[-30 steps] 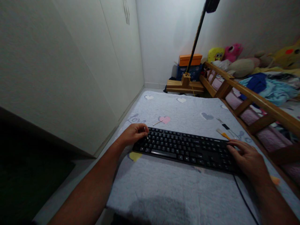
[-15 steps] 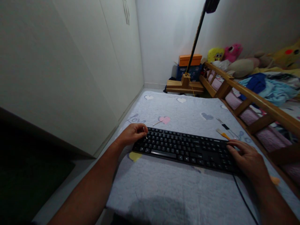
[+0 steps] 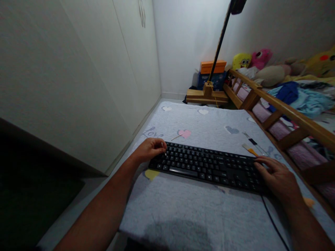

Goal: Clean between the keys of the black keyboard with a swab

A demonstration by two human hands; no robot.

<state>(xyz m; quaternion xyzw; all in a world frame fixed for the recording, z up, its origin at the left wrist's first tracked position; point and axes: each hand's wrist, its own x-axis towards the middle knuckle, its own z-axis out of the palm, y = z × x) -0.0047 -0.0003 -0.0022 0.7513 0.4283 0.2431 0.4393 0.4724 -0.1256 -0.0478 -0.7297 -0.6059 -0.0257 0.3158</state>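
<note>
A black keyboard (image 3: 199,162) lies flat on the patterned cloth, its cable running off from the right end toward me. Over the keys at its left end, my left hand (image 3: 151,150) pinches a cotton swab (image 3: 165,152), the tip down near the keys. My right hand (image 3: 279,177) grips the keyboard's right end, fingers at the far edge and thumb over the number keys. Just beyond the keyboard lies another cotton swab (image 3: 176,137). Near the right hand are a small brush (image 3: 250,150) with a yellow handle and a thin tool with a black band (image 3: 253,141).
The cloth (image 3: 178,205) with printed hearts covers the surface under the keyboard. A white wardrobe (image 3: 104,69) stands on the left. To the right runs a wooden bed rail (image 3: 290,106), with plush toys and clothes behind. A stand on a wooden base (image 3: 208,94) and boxes are at the back.
Almost nothing differs. Both hands keep their places on and over the keyboard, and the whole view has shifted very slightly.
</note>
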